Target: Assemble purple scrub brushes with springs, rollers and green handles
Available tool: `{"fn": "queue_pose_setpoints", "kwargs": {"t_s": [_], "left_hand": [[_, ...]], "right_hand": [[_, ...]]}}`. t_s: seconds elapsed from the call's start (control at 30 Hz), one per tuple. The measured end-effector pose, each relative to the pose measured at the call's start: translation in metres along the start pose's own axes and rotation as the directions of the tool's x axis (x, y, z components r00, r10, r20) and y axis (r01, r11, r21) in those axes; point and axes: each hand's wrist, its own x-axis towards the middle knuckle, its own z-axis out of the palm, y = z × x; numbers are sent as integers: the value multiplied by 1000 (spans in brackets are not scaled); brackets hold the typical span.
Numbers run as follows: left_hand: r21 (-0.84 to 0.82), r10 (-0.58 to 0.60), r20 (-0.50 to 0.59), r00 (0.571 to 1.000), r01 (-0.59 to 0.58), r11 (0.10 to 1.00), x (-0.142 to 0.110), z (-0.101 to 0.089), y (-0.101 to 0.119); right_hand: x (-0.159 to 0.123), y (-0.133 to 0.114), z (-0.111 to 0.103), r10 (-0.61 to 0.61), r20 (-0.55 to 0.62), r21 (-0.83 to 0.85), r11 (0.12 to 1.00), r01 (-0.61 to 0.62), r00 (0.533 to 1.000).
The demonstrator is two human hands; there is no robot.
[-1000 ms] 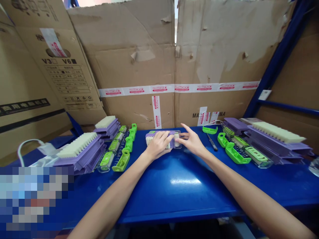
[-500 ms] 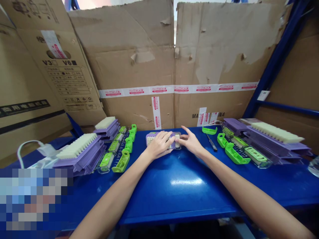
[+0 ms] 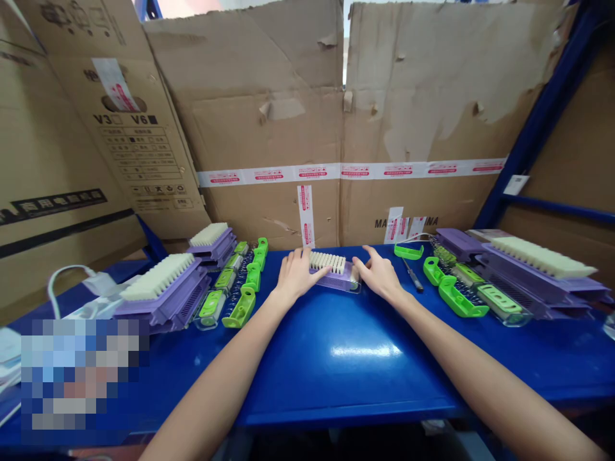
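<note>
Near the back of the table lies a purple plastic housing (image 3: 335, 280) with a cream toothed block (image 3: 327, 261) on top and a clear cover at its right end. My left hand (image 3: 294, 274) wraps round the left end, its thumb lying over the front edge of the block. Beside the clear end is my right hand (image 3: 379, 274), thumb and forefinger apart; whether the fingertips touch the cover is hard to tell. The hands and the block hide part of the housing.
Purple housings with cream blocks (image 3: 158, 275) are stacked at left, others (image 3: 542, 256) at right. Green brackets (image 3: 240, 308), springs and clear-cased green parts (image 3: 211, 307) line both sides. A screwdriver (image 3: 413, 276) lies right of my right hand. Cardboard (image 3: 269, 141) walls the back.
My left hand has slid left off the middle of the housing, baring the toothed block. The housing now sits tilted toward me, and my right hand has drawn slightly back from its end.
</note>
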Motion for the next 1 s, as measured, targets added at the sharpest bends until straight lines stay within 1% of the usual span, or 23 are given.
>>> {"fn": "queue_pose_setpoints", "kwargs": {"t_s": [0.07,0.13,0.2,0.27,0.33,0.37,0.43,0.5,0.57,0.63,0.7,0.77,0.83,0.87,0.93,0.97,1.0], "left_hand": [[-105,-128,67,990,134,985,-1,3,0],[-169,-210,106,972,226,959,-1,3,3],[-144,-276,118,954,292,946,-1,-3,9],[-59,-335,110,936,342,938,1,-12,14],[3,-379,67,923,380,925,3,-23,16],[4,-382,38,924,382,924,4,-28,16],[-29,-322,2,947,322,946,5,-35,14],[-66,-200,-6,980,200,978,4,-37,12],[-104,-62,-2,998,62,993,1,-36,14],[-166,96,22,995,-91,982,-3,-34,20],[-244,254,66,965,-231,942,-7,-32,29],[-312,367,123,922,-315,896,-12,-29,40],[-352,429,180,885,-349,869,-16,-24,49],[-363,443,205,873,-353,862,-17,-22,52],[-368,442,239,865,-340,865,-19,-17,55],[-362,425,249,870,-323,874,-19,-14,54],[-352,400,253,881,-301,886,-19,-12,53]], "right_hand": [[-1,0,-2,-70,66,21,997,69,995],[-2,-1,-2,-109,125,78,992,100,986],[-3,0,0,-104,177,168,983,74,979],[-3,2,4,-78,213,261,965,21,974],[0,4,7,-71,201,316,949,4,977],[2,5,8,-71,166,327,945,13,983],[5,6,7,-70,60,334,941,46,996],[8,6,3,-72,-36,343,936,80,997],[10,4,-2,-74,-91,356,929,102,993],[9,3,-7,-62,-122,348,932,101,991],[9,4,-9,-39,-133,324,943,81,990],[10,5,-8,-15,-123,330,943,55,992],[12,7,-5,14,-69,425,905,17,997],[13,8,-4,25,-21,497,868,-11,999],[16,10,-1,10,81,620,782,-58,997],[16,10,0,-14,112,651,756,-63,994],[16,10,0,-42,125,658,752,-51,991]]}}
